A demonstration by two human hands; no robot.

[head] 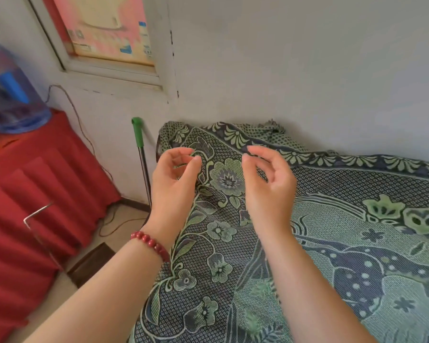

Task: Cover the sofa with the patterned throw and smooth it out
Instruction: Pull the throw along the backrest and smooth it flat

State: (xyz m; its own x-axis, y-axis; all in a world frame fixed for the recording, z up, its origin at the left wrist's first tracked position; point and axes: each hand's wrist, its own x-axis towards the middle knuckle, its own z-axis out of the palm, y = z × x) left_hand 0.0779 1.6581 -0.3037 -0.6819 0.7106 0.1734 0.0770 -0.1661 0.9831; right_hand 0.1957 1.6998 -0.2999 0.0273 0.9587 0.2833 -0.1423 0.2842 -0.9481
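Observation:
The green and navy patterned throw [307, 243] lies spread over the sofa, which is almost wholly hidden beneath it; only a dark sliver of the sofa's arm [157, 148] shows at the far left corner. The throw's bordered edge is bunched against the wall at the back. My left hand [175, 177], with a red bead bracelet on the wrist, hovers above the throw's far left corner with loosely curled fingers that hold nothing. Close beside it, my right hand [268, 179] hovers the same way, palm turned inward, empty.
A green-topped metal pole [141, 154] leans against the wall just left of the sofa. Further left stands a red-draped stand [35, 194] with a blue water bottle [8, 95] on it. A cable [84, 134] trails down the wall to the floor.

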